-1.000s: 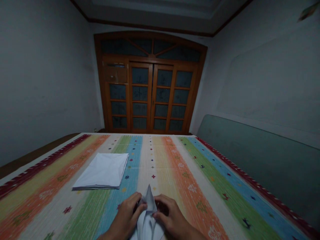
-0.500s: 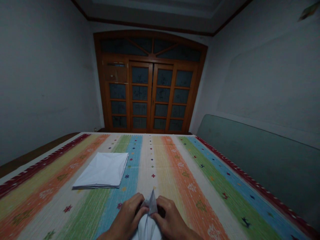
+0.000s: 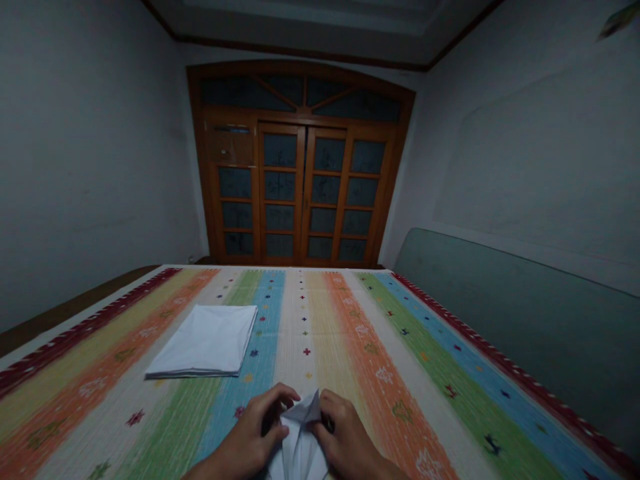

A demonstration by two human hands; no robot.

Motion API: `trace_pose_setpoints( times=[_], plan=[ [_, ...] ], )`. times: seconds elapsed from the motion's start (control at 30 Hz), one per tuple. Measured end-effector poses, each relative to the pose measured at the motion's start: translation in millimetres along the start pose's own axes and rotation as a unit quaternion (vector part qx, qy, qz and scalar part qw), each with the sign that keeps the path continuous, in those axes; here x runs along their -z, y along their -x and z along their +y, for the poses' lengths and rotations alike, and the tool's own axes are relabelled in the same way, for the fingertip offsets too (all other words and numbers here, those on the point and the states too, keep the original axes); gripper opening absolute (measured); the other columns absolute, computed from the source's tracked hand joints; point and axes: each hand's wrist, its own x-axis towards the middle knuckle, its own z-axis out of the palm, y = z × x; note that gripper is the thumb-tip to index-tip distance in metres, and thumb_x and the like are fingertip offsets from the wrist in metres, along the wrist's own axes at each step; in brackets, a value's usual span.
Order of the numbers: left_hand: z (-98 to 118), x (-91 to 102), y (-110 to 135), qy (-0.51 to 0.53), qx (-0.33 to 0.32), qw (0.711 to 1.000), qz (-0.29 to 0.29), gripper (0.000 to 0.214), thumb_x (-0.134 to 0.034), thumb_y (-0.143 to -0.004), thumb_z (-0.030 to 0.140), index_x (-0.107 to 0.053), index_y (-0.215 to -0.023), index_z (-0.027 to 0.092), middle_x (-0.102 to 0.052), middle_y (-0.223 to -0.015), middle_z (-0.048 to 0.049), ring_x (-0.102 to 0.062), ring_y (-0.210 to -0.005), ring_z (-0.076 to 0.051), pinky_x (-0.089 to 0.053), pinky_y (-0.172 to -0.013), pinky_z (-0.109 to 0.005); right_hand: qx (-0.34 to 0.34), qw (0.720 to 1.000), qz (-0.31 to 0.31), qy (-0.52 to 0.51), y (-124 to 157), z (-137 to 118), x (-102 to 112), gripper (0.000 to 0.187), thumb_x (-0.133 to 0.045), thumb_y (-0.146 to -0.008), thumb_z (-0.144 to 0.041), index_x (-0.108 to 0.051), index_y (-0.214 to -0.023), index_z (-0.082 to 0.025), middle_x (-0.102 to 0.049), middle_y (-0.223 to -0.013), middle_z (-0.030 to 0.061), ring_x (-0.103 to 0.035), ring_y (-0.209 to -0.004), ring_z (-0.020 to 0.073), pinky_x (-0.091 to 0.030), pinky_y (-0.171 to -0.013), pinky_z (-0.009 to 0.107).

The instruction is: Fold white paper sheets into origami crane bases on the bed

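At the bottom centre, my left hand [image 3: 253, 437] and my right hand [image 3: 346, 440] pinch a folded white paper shape [image 3: 301, 433] from either side. Its pointed tip is bent down toward the right between my fingertips. The paper rests low over the striped, multicoloured mat [image 3: 400, 373]. Both hands have their fingers closed on the paper. The lower part of the paper runs out of view at the bottom edge.
A stack of white paper sheets [image 3: 207, 341] lies on the mat to the left, beyond my left hand. A grey-green padded panel [image 3: 525, 327] runs along the mat's right side. Wooden glazed doors [image 3: 300, 193] stand at the far end.
The paper's upright point has been folded down and now lies lower, leaning right. My hands have stayed in place, shifting slightly nearer to me.
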Motion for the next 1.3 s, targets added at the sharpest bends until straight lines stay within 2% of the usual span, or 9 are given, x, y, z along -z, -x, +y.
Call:
trace_pose_setpoints(
  times=[0.2,0.33,0.47,0.8,0.93,1.07,1.3],
  plan=[
    [13.2,-2.7,-0.7,-0.074,0.003,0.997,-0.004,0.025,-0.059,-0.075,0.014,-0.066,-0.098,0.022,-0.066,-0.092,-0.0022,-0.056,-0.083,-0.022,-0.042,-0.08,-0.032,0.007,0.999,-0.009,0.031,4.0,-0.5,0.5,0.022,-0.057,-0.078,0.003,-0.067,-0.083,-0.017,-0.063,-0.09,0.0047,-0.061,-0.087,0.0201,-0.044,-0.077,0.028],
    [19.4,-2.8,-0.1,-0.114,-0.008,0.993,0.008,0.027,-0.056,-0.076,0.01,-0.066,-0.099,0.021,-0.066,-0.094,-0.004,-0.057,-0.088,-0.023,-0.043,-0.083,-0.033,0.018,0.999,-0.028,0.037,3.8,-7.3,4.5,0.022,-0.059,-0.082,0.001,-0.068,-0.088,-0.017,-0.064,-0.093,0.0059,-0.062,-0.089,0.0209,-0.045,-0.078,0.028],
    [15.6,-2.8,-0.5,-0.145,-0.012,0.989,0.022,0.03,-0.057,-0.075,0.006,-0.066,-0.099,0.021,-0.067,-0.095,-0.0045,-0.059,-0.092,-0.025,-0.044,-0.085,-0.034,0.015,0.999,-0.025,0.042,2.6,-6.6,5.0,0.022,-0.059,-0.084,0.001,-0.069,-0.091,-0.018,-0.065,-0.096,0.0067,-0.063,-0.093,0.0216,-0.047,-0.081,0.029],
    [10.9,-8.0,-1.8,-0.2,-0.011,0.98,0.004,0.026,-0.052,-0.083,0.001,-0.067,-0.092,0.02,-0.064,-0.094,-0.0054,-0.058,-0.096,-0.025,-0.043,-0.087,-0.035,0.04,0.991,-0.057,0.111,3.2,-8.8,0.4,0.03,-0.055,-0.084,0.002,-0.07,-0.103,-0.017,-0.063,-0.103,0.0106,-0.062,-0.098,0.0246,-0.05,-0.084,0.034],
    [16.8,-2.2,-1.1,-0.186,-0.002,0.982,-0.021,0.019,-0.06,-0.083,0.008,-0.068,-0.096,0.021,-0.063,-0.098,-0.0041,-0.057,-0.1,-0.025,-0.043,-0.09,-0.036,0.042,0.993,-0.065,0.089,4.0,-12.6,7.1,0.026,-0.06,-0.084,-0.003,-0.069,-0.103,-0.017,-0.062,-0.105,0.0101,-0.061,-0.098,0.0238,-0.051,-0.086,0.034],
    [22.8,5.4,0.4,-0.163,0.019,0.984,-0.07,0.033,-0.07,-0.076,0.013,-0.067,-0.107,0.023,-0.061,-0.108,-0.0033,-0.054,-0.107,-0.026,-0.041,-0.095,-0.037,0.05,0.994,-0.08,0.062,7.2,-10.1,11.8,0.03,-0.063,-0.083,-0.009,-0.068,-0.111,-0.019,-0.06,-0.11,0.0093,-0.059,-0.103,0.0241,-0.049,-0.091,0.035],
    [28.8,0.5,2.3,-0.166,0.037,0.984,-0.057,0.046,-0.062,-0.067,0.001,-0.064,-0.106,0.025,-0.06,-0.112,-0.0031,-0.052,-0.112,-0.026,-0.038,-0.1,-0.039,0.038,0.99,-0.083,0.105,9.6,-10.2,10.1,0.037,-0.065,-0.08,-0.01,-0.064,-0.115,-0.022,-0.059,-0.114,0.0085,-0.056,-0.107,0.0263,-0.047,-0.093,0.039]
  ],
)
